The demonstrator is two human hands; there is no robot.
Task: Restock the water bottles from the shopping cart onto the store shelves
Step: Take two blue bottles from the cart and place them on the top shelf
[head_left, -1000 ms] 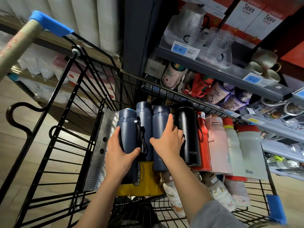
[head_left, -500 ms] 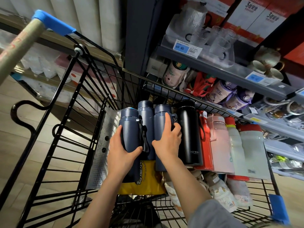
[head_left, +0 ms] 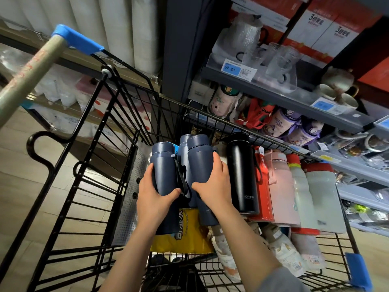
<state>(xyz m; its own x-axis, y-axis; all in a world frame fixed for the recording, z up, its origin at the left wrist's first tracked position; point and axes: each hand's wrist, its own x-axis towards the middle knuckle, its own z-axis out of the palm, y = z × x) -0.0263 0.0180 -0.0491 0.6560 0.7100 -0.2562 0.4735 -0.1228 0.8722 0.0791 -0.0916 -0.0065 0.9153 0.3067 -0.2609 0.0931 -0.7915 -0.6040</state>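
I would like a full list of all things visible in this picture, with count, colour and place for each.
navy bottles: three, dark blue, left end of the row in the cart
black bottle: one, black, right of the navy ones
red box: one, red, beside the black bottle
pink bottle: one, pink, further right
white bottles: two, red caps, right end of the row
yellow bag: one, yellow, under the navy bottles
cart: one, black wire
shelf: grey, holds glassware
left hand: grips a navy bottle
right hand: grips another navy bottle
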